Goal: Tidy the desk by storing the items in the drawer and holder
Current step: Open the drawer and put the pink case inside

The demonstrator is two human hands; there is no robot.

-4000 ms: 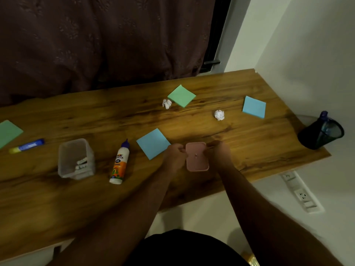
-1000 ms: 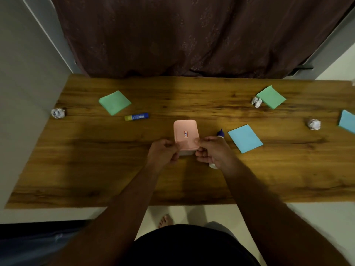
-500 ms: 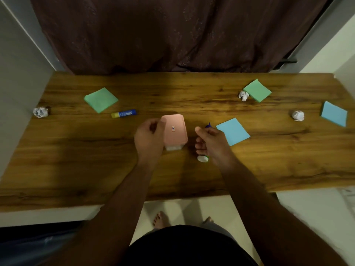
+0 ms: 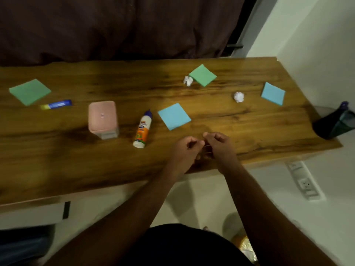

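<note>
Hands meet over the counter (image 4: 57, 150), left hand (image 4: 184, 150) and right hand (image 4: 219, 144) both curled, fingertips touching, holding nothing visible, glue bottle (image 4: 142, 129) at ten o'clock.

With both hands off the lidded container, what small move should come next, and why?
Probably reach the left hand to the white glue bottle with the orange label: it lies loose on the wooden desk, near that hand, and both it and the right hand appear to hold nothing.

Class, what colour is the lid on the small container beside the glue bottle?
Pink lid, seen in the head view.
</note>
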